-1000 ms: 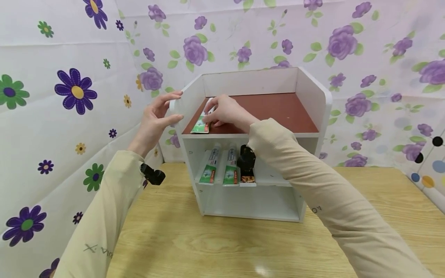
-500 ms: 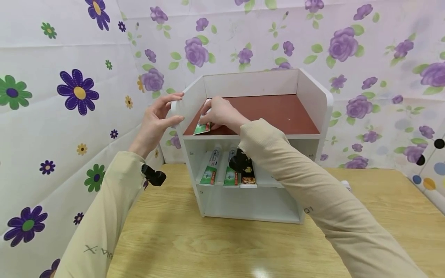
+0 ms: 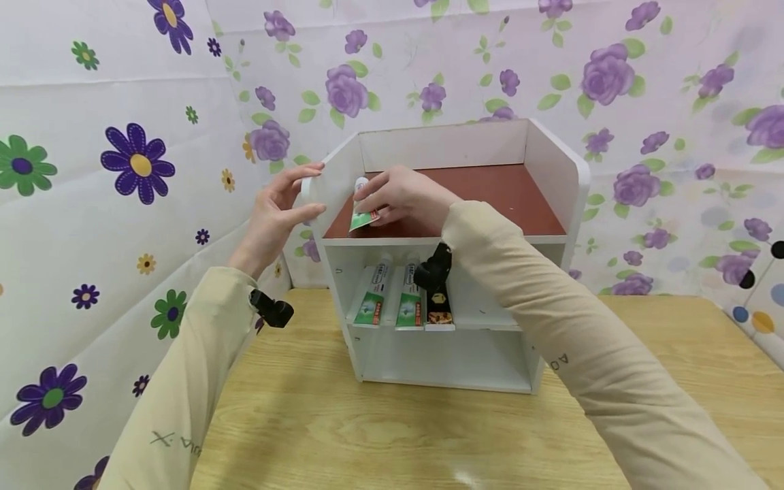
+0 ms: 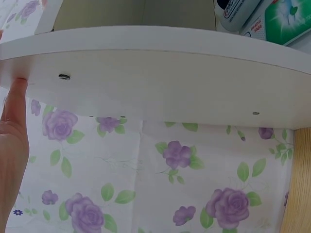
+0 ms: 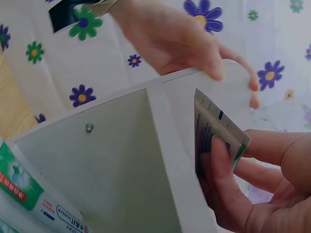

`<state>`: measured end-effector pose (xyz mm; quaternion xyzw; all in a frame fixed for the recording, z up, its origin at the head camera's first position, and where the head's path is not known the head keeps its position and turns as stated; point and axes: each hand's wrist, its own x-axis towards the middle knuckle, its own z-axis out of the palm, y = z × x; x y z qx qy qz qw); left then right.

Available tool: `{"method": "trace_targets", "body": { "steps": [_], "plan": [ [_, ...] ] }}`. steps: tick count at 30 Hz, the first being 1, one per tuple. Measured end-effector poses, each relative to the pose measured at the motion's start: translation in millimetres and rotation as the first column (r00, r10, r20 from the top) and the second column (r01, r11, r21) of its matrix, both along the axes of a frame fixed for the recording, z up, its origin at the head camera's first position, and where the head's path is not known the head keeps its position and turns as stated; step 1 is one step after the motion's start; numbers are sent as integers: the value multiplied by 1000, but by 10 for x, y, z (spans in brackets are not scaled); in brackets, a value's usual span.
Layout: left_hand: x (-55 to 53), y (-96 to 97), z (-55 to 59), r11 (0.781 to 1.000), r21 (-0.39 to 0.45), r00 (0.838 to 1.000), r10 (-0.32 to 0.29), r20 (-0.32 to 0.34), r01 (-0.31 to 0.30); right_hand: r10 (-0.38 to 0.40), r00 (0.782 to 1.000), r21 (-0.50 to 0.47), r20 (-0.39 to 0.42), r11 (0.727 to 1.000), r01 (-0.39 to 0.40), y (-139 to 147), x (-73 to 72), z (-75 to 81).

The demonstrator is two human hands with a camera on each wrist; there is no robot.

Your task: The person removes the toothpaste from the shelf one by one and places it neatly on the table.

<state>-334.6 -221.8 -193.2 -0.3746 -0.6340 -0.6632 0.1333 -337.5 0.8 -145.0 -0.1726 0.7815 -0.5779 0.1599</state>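
My right hand (image 3: 407,194) pinches a green and white toothpaste tube (image 3: 365,219) over the brown top of a small white shelf unit (image 3: 465,240). In the right wrist view, the thumb lies on the back of this tube (image 5: 219,128), and its flat crimped end points up. The cap end lies toward the back left corner of the top in the head view. My left hand (image 3: 275,211) holds the front edge of the unit's left side panel (image 4: 160,82), with thumb and fingers spread around it.
On the middle shelf lie two similar toothpaste tubes (image 3: 371,299) and a black tube (image 3: 438,312) with a gold pattern, flat ends forward. Side and back panels (image 3: 441,146) wall the brown top. The unit stands on a wooden table (image 3: 380,435) before flowered cloth.
My right hand has shifted slightly right with the toothpaste tube, whose flat end has moved right and turned. My left hand keeps its place on the side panel.
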Motion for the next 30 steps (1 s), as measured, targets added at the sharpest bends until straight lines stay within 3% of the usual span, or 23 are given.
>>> {"method": "trace_targets", "body": {
  "steps": [8,12,19,24,30],
  "plan": [
    [6,-9,16,1000,-2,1000,1,-15,-1,76,989,-206,126,977,-49,200,-67,-39],
    [6,-6,14,1000,-14,1000,1,-27,-2,94,985,-242,146,969,-57,296,-54,-57],
    [-12,2,2,1000,-17,1000,2,-32,-2,51,996,-191,70,981,-37,457,58,9],
    [-9,15,4,1000,-12,1000,-7,-29,7,6,1000,-117,14,993,-4,589,97,168],
    [100,48,46,1000,-19,999,-5,-32,5,-15,999,-41,-46,999,13,738,140,320]
  ]
}}
